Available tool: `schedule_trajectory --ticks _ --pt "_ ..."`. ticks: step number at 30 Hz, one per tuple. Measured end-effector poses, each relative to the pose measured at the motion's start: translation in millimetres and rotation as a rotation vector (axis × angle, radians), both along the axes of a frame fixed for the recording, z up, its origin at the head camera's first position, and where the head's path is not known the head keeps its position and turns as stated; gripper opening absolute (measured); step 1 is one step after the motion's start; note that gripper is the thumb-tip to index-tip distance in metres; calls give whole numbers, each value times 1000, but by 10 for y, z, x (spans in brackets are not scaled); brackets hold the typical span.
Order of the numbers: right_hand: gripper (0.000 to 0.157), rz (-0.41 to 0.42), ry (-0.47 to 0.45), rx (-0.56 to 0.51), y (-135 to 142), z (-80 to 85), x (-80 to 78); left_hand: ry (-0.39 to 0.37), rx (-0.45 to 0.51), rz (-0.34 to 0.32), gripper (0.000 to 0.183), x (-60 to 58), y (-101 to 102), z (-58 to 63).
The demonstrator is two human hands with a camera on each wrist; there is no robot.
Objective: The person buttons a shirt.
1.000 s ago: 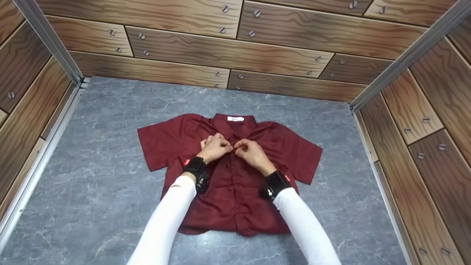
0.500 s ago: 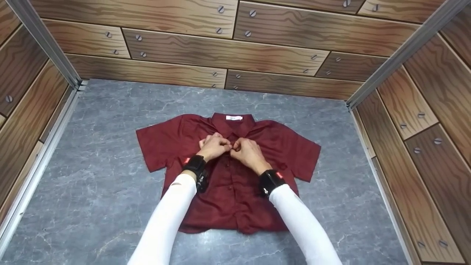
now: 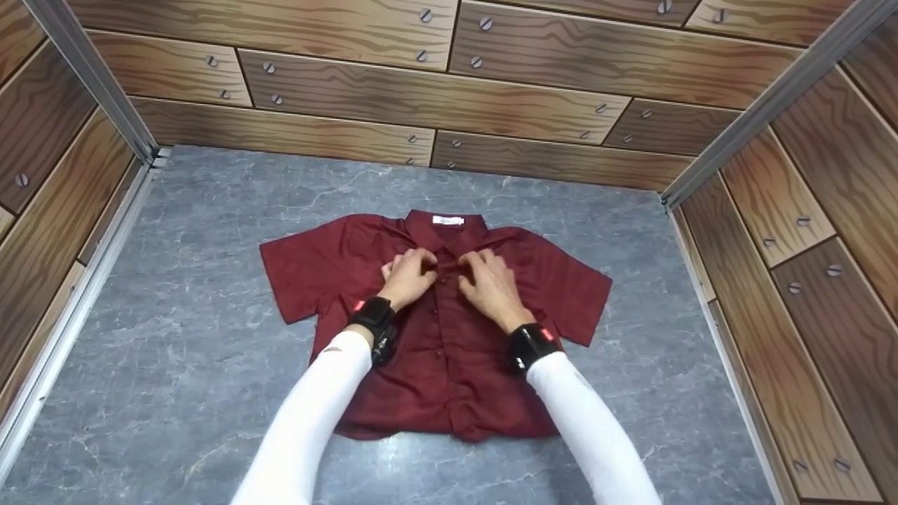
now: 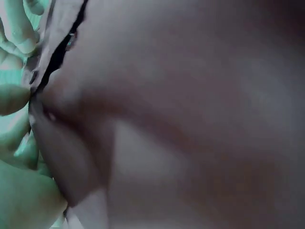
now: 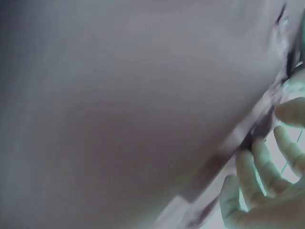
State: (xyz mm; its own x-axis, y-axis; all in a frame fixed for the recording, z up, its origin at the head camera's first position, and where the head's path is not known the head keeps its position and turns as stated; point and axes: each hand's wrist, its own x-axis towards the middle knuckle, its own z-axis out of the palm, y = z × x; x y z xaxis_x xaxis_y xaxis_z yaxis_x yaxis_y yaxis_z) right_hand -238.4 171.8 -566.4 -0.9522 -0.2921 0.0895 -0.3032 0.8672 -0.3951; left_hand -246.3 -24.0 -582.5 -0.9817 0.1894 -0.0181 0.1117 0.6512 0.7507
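A dark red short-sleeved button shirt (image 3: 477, 393) lies front up, collar (image 3: 459, 242) at the far side. My left hand (image 3: 408, 279) rests on the left of its front placket just below the collar, index finger and thumb bent with a gap between them. Across the placket, my right hand (image 3: 491, 286) touches the cloth with loosely bent, spread fingers. Dark buttons (image 3: 435, 310) run down the middle. The left wrist view has my fingers (image 4: 14, 100) right at the cloth edge; in the right wrist view the fingertips (image 5: 245, 157) meet the shirt's edge, blurred.
The shirt lies on a grey marbled surface (image 3: 210, 351). Wood-patterned panels (image 3: 351, 84) wall it at the back and both sides, with metal rails (image 3: 765, 91) at the corners. A white label (image 3: 447, 220) sits inside the collar.
My thumbs and index fingers were pinched together at the upper placket; they have since parted. The right hand has drawn a little to the right, and both fingertips sit slightly nearer the collar.
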Motion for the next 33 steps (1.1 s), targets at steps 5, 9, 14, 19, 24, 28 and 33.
schedule_trajectory --ticks 5,9,14,19,24,28,33 --pt "72 -52 -192 130 240 42 -14 143 -139 -59 27 44 -254 6" --pt "94 -89 -377 222 382 68 -12 26 -332 -71 62 64 -557 28" --pt "102 -81 -416 253 473 108 -19 -194 -456 -121 102 66 -796 44" --pt "93 -67 -354 191 504 85 -107 -240 -479 -138 111 7 -882 61" --pt "96 -66 -423 225 597 51 -218 -249 -484 -157 109 -101 -913 79" --pt "95 -63 -406 235 612 68 -287 -214 -494 -154 103 -132 -890 115" --pt "74 26 -244 226 413 97 -214 69 -436 -210 74 -48 -748 156"
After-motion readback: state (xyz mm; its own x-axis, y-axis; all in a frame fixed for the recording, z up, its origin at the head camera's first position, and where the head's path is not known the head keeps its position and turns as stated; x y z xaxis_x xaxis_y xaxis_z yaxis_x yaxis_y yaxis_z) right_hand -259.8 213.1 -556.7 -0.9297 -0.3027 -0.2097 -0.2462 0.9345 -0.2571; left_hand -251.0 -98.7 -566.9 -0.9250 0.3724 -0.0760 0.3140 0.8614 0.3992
